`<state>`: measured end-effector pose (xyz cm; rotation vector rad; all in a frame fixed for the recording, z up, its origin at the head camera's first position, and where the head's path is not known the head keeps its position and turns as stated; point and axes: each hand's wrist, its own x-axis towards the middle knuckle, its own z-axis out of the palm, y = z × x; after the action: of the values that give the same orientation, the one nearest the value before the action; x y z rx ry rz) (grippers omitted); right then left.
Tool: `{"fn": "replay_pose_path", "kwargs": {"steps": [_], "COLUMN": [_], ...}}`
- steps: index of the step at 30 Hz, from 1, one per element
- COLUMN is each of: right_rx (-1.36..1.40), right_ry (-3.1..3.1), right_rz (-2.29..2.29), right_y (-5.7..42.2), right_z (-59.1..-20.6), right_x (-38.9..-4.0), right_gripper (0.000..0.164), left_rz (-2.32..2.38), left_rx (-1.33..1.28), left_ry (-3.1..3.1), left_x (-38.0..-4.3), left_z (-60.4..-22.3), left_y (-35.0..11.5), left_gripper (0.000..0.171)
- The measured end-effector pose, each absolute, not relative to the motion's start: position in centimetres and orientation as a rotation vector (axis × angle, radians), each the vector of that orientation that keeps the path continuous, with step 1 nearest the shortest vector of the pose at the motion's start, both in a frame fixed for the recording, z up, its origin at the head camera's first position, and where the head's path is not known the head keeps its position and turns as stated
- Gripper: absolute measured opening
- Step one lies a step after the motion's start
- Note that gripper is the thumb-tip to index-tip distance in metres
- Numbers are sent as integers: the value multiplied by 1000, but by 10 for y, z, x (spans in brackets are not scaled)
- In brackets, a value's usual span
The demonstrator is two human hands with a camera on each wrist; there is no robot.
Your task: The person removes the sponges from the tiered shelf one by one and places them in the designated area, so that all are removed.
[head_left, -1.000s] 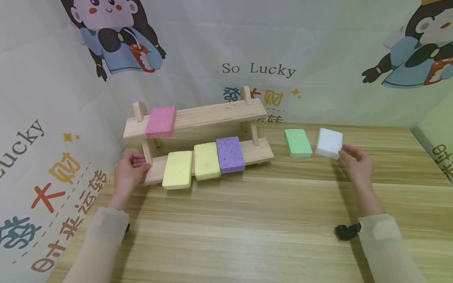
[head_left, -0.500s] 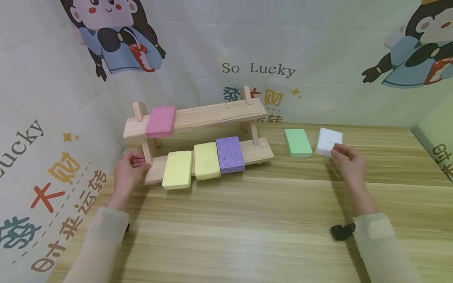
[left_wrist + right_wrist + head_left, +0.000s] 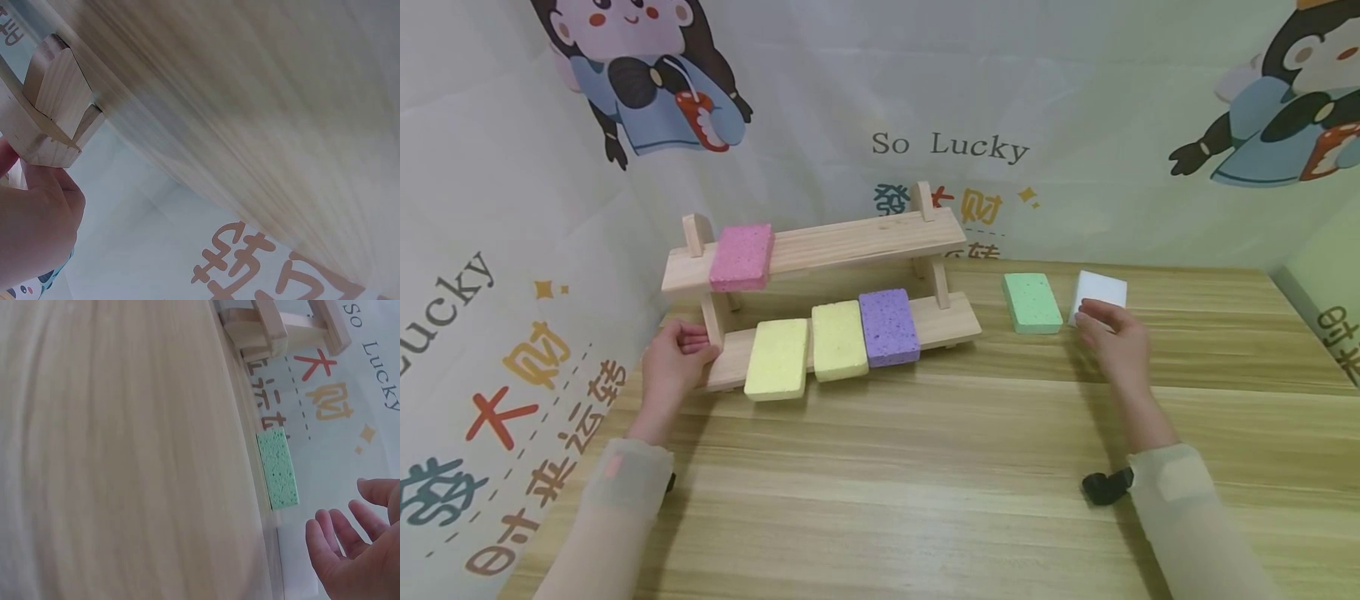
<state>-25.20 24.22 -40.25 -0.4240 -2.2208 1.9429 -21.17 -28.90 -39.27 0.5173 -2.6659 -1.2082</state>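
Note:
My left hand (image 3: 676,362) grips the left end of a two-tier wooden shelf (image 3: 865,242) by its lower board and upright; the left wrist view has the fingers curled at the board's end. My right hand (image 3: 1116,346), fingers loosely bent and apart with nothing between them, hovers in front of a white sponge (image 3: 1105,287) and hides part of it. Just left of that lies a green sponge (image 3: 1032,304). A pink sponge (image 3: 741,258) sits on the upper board. Along the lower board are two yellow sponges (image 3: 777,360) and a purple sponge (image 3: 889,327).
The wood-grain table (image 3: 925,467) carries everything. Behind it hangs a printed cloth (image 3: 820,92) with cartoon figures and lettering, which also covers the left side.
My right hand has moved left, from the white sponge's right corner across its front toward the green sponge. My left hand, the shelf and the sponges have stayed put.

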Motion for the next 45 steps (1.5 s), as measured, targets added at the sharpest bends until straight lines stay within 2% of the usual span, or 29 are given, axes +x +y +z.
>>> {"fn": "replay_pose_path", "kwargs": {"steps": [5, 14, 45], "right_rx": [-388, -309, -7], "right_ry": [-2205, -2225, -2285], "right_rz": [1983, 2010, 2050], "right_y": [231, 207, 127], "right_z": [-401, -397, -374], "right_x": [-253, -255, -267], "right_gripper": [27, 43, 37], "left_rz": [-1211, -1224, -1206], "left_rx": [521, 519, 515], "left_ry": [-2668, -2665, -2663], "left_x": [-212, -211, -209], "left_z": [-392, -391, -389], "left_y": [-289, -288, -287], "left_gripper": [33, 33, 31]}}
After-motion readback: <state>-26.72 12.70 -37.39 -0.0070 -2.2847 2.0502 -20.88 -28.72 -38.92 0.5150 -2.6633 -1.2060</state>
